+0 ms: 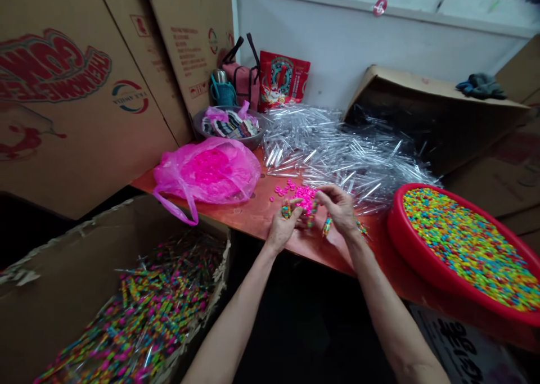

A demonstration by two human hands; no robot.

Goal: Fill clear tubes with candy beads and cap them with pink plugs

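My left hand (282,232) pinches a short beaded plastic tube (287,208) between closed fingers (295,207). My right hand (340,209) curls over a second beaded tube (327,226), its fingers closed, though I cannot tell how firmly they grip. Both hands are just above the orange bench (253,218) and a scatter of pink beads (297,194). Beyond them lies a heap of clear plastic tubes (333,153), with a pink plastic bag (206,170) to the left. On my right, a red basin (394,221) holds mixed bright beads (464,249). Down on my left, a cardboard box (84,260) holds a mass of bead-filled tubes (139,311).
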